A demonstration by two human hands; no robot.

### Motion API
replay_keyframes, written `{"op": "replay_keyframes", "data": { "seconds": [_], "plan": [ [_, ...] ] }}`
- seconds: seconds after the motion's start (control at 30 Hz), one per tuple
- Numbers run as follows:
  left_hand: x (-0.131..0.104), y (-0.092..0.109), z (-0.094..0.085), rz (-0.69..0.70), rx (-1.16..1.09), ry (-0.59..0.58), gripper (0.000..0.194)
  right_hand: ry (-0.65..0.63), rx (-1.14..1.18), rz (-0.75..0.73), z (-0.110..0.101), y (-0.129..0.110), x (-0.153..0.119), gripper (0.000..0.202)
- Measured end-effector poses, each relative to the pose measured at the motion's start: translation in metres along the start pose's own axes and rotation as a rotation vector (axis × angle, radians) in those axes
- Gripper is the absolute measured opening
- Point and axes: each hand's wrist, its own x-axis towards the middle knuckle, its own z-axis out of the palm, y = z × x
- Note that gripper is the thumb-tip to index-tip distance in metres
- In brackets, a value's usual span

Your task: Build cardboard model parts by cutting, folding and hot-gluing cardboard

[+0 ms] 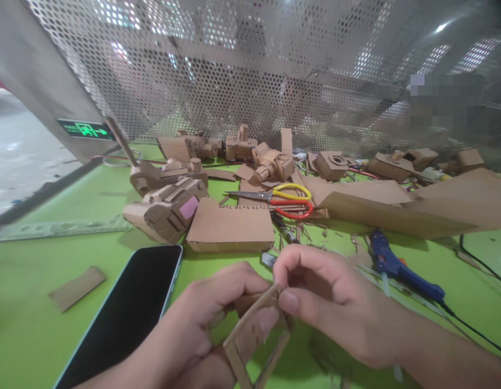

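Observation:
A small cardboard frame [236,354] with an open middle is held between both hands, low in the view. My left hand [218,313] is wrapped round its left side, its thumb lying on the cardboard. At the frame's top corner, the thumb and forefinger of my right hand [327,302] pinch the edge. Just beyond the fingers lie a small grey piece [268,260] and a closed cardboard box [232,227]. Scissors [291,193] with yellow and red handles rest on cardboard behind the box.
A black-screened phone [126,308] and a cardboard scrap [78,288] lie left on the green table [23,319]. To the right sits a blue glue gun [404,267] with its cable. Cardboard models [167,210] and large sheets [396,216] stand before a perforated metal screen [234,70].

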Motion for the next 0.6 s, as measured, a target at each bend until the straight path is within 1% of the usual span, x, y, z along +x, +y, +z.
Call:
{"op": "replay_keyframes", "data": {
  "seconds": [0.07,0.1,0.17,0.23,0.43,0.53,0.6],
  "plan": [
    [-0.004,0.002,-0.005,-0.005,0.015,-0.005,0.019,-0.036,0.025,0.029,0.0,-0.001,-0.001,0.025],
    [-0.007,0.003,-0.008,-0.013,0.001,-0.022,0.023,-0.049,0.047,0.044,-0.001,0.0,-0.001,0.026],
    [-0.011,0.007,-0.011,-0.007,-0.049,-0.06,0.041,-0.071,0.097,0.053,-0.002,0.001,-0.002,0.029],
    [-0.012,0.011,-0.014,-0.002,-0.093,-0.095,0.049,-0.077,0.131,0.045,-0.002,0.003,-0.002,0.03],
    [-0.011,0.019,-0.02,-0.066,-0.091,-0.129,0.053,-0.036,0.087,0.04,0.001,0.002,-0.002,0.027],
    [-0.012,0.019,-0.022,-0.087,-0.091,-0.139,0.055,-0.009,0.056,0.05,0.002,-0.001,-0.001,0.021],
    [-0.012,0.017,-0.021,-0.078,-0.096,-0.138,0.054,0.002,0.012,0.046,0.002,-0.003,-0.001,0.015]
  ]
}}
